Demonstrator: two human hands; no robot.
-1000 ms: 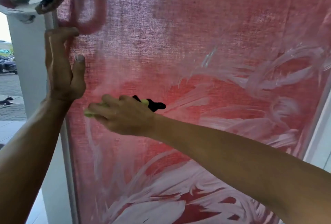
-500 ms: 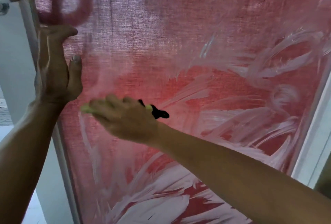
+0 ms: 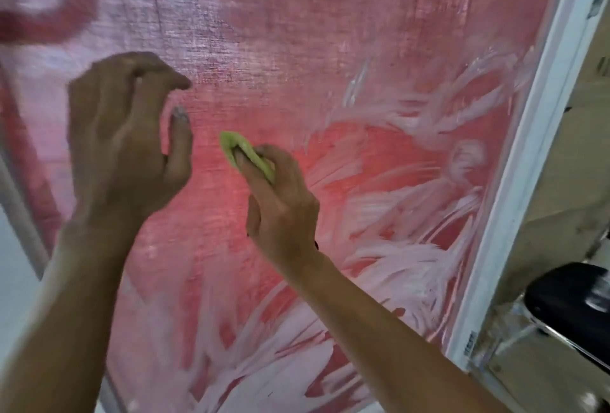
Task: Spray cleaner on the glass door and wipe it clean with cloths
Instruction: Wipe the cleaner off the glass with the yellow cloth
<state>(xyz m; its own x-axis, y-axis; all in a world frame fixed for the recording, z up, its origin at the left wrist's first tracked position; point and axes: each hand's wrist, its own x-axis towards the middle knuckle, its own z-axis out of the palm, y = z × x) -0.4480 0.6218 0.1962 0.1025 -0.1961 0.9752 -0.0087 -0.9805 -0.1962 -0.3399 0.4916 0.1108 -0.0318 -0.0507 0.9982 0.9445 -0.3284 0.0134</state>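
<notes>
Both hands are on the glass door (image 3: 330,49): right hand (image 3: 280,201) pinches a green cloth (image 3: 246,153) mid-pane, left hand (image 3: 125,135) loosely curled, holding nothing, well apart from the white frame (image 3: 528,155).

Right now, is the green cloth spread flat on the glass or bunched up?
Bunched up: the green cloth is wadded in the right hand, only a small lump showing past the fingers.

glass door (image 3: 363,49) | upright, white frame (image 3: 541,135) | smeared white streaks (image 3: 396,208) on pane

Left hand (image 3: 128,145): before the glass door (image 3: 379,49), left of cloth (image 3: 246,157)
Cloth: in right hand (image 3: 280,204)
Door frame (image 3: 515,181): right of glass
</notes>
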